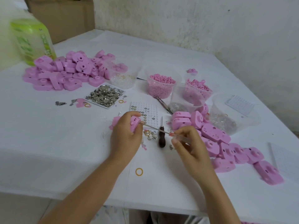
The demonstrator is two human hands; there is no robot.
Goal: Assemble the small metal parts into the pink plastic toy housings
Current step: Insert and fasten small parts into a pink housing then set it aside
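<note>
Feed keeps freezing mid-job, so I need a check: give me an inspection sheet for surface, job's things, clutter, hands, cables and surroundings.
Surface: white table, littered with loose small parts.
Job's things: one pink housing in hand, thin tool tip at it; left housing pile; right housing pile; tray of metal parts; white grid tray.
Clutter: dark-handled awl, yellow ring, tubs of pink bits, green bottle.
Hands: left hand grips the housing; right hand pinches the tool.
Cables: nothing seen.
Surroundings: stained wall, cardboard box.

Awl (161,136) on table (64,151), between hands.
</note>
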